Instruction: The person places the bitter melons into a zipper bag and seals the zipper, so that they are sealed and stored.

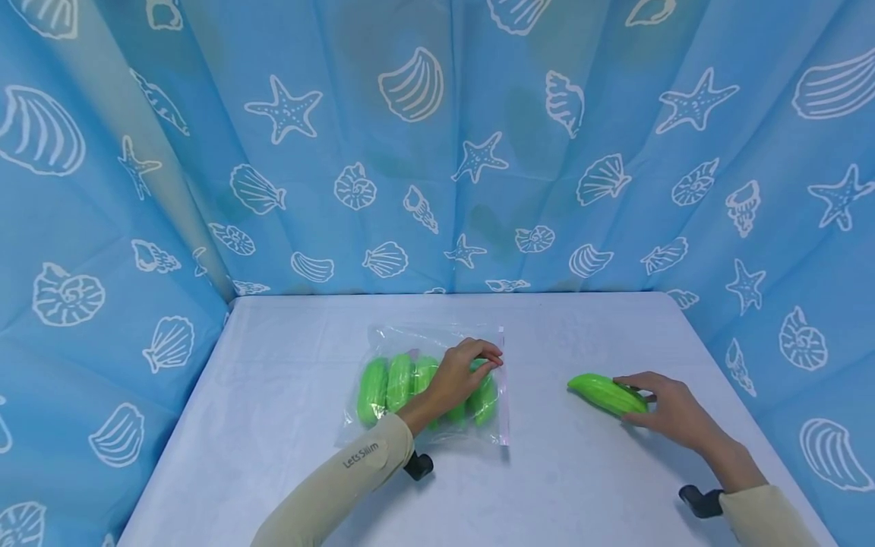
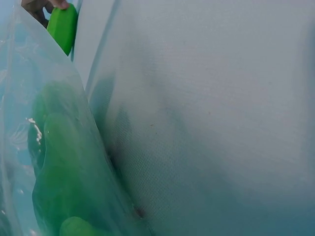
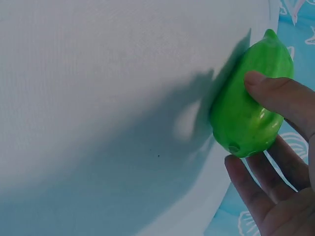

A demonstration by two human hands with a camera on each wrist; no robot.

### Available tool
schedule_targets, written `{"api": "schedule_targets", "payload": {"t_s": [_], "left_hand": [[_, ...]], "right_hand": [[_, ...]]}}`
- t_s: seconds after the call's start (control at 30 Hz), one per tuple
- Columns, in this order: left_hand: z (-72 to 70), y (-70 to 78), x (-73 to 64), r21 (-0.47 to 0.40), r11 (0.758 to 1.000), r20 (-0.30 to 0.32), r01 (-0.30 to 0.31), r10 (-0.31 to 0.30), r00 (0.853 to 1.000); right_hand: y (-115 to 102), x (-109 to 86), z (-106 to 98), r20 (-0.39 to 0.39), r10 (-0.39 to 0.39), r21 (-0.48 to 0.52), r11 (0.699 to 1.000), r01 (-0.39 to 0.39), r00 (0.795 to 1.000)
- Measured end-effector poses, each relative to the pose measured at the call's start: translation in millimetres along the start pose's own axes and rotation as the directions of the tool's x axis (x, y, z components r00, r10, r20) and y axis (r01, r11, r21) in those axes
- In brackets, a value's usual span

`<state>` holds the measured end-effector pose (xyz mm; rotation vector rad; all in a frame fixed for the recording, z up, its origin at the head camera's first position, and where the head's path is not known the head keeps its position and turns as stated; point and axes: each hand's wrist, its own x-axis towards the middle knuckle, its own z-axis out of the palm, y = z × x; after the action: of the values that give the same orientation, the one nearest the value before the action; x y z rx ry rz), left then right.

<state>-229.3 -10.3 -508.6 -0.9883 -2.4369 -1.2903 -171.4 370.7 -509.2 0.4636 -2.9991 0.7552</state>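
A clear zip bag [image 1: 403, 336] lies on the table, with several bright green gourds [image 1: 372, 391] lined up inside it. My left hand [image 1: 456, 374] reaches across the bag and pinches its right-hand opening edge between thumb and fingers, hiding part of the contents. To the right of the bag, my right hand [image 1: 673, 414] grips another glossy, ridged green gourd [image 1: 601, 393]. In the right wrist view the thumb lies across this gourd [image 3: 246, 115], its fingers curl beneath, and the pointed tip faces away. The left wrist view shows the bag's film [image 2: 74, 93] up close.
A white cloth covers the table [image 1: 273, 395]. Blue curtains [image 1: 437, 152] with white seashell and starfish prints hang behind and along both sides. Dark wrist-camera mounts [image 1: 420, 466] show below each wrist.
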Motion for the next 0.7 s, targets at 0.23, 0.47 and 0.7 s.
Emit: {"api": "schedule_targets", "payload": {"t_s": [0.23,0.47,0.7], "left_hand": [[-0.4,0.9,0.0,-0.004,1.0,0.005,0.003,-0.003,1.0],[-0.2,0.4,-1.5,-0.009,1.0,-0.004,-0.013,0.013,1.0],[0.9,2.3,-3.0,-0.021,1.0,0.014,-0.008,0.009,1.0]], "right_hand": [[-2.2,1.3,-0.2,-0.015,0.004,0.011,1.0,-0.004,1.0],[-18.0,8.5,0.3,-0.042,-0.031,0.036,0.999,0.032,0.999],[-29.6,17.9,5.0,-0.063,-0.048,0.046,0.998,0.051,0.997]]}}
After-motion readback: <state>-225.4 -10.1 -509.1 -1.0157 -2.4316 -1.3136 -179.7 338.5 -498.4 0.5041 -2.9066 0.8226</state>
